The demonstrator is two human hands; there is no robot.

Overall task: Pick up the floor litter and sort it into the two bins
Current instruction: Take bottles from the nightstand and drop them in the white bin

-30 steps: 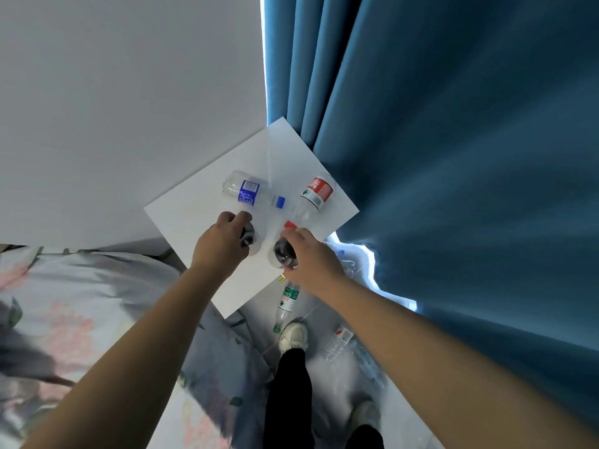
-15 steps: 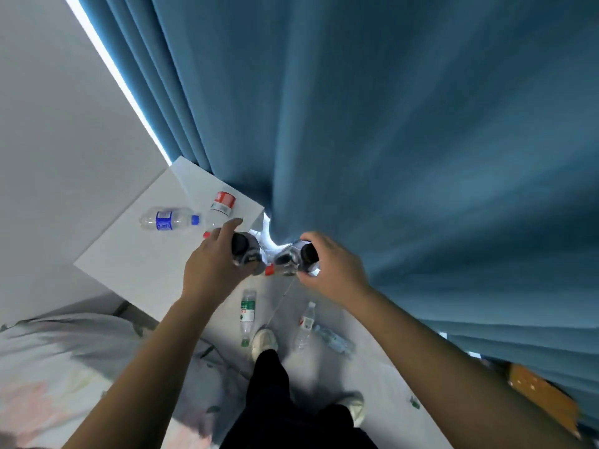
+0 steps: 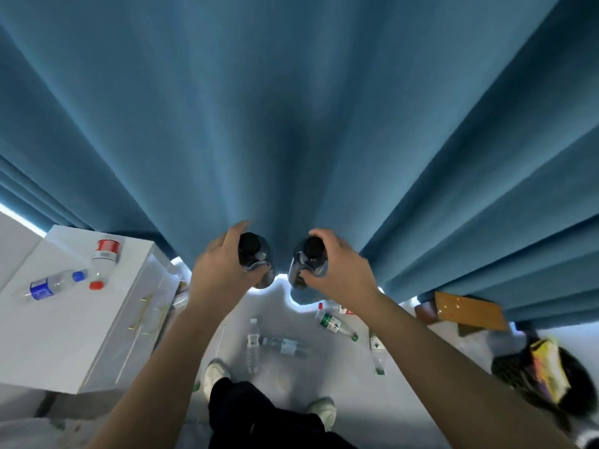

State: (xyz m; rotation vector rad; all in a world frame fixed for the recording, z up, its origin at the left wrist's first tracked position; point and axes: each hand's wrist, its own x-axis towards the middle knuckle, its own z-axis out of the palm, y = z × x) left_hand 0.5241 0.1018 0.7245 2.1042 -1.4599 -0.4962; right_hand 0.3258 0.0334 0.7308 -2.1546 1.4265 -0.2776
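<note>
My left hand grips a dark bottle with a black cap. My right hand grips a second dark bottle with a black cap. Both bottles are held side by side in front of the blue curtain, above the floor. Several clear plastic bottles lie on the pale floor below: a green-labelled one, a pair near my feet, and one further right. A black bin bag with a yellow wrapper in it sits at the far right.
A white cabinet stands at the left, with a blue-labelled bottle and a red-labelled bottle lying on top. A brown cardboard piece rests by the curtain at right. My shoes stand on the floor.
The view has swung right, away from the white cabinet. Both hands, each still holding a dark bottle, moved off the cabinet top and now hang in front of the curtain above the floor.
</note>
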